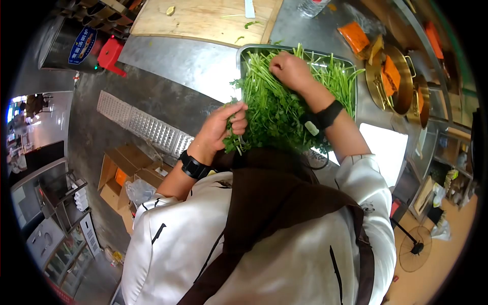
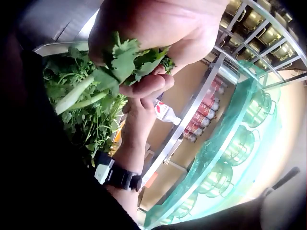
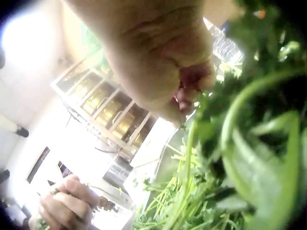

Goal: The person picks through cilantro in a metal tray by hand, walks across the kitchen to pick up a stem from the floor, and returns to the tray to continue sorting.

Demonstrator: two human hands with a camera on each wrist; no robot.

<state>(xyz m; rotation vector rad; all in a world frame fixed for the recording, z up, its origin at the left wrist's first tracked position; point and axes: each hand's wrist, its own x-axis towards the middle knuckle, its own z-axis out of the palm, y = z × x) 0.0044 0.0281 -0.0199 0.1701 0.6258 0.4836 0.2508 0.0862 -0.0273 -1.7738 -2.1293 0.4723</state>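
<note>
Here, left hand (image 1: 219, 129) curled round leafy greens (image 2: 122, 60), right hand (image 1: 293, 74) curled at stems (image 1: 257, 69), grip unclear.

The person wears a loose, glossy white top (image 1: 178, 249) with thin black strokes (image 1: 336, 269), like brush marks, scattered over it. Its left sleeve (image 1: 152, 209) and right sleeve (image 1: 356, 178) both leave the forearms uncovered, and a small dark, blurred print (image 1: 368, 207) sits on the right one. Over the top goes a dark brown apron (image 1: 269, 213), broad and folded in the middle, with narrower brown bands running down from it. A black strap (image 1: 194, 166) circles the left wrist; a wide black strap (image 1: 330, 114) with a pale, rounded block (image 1: 311, 128) circles the right
</note>
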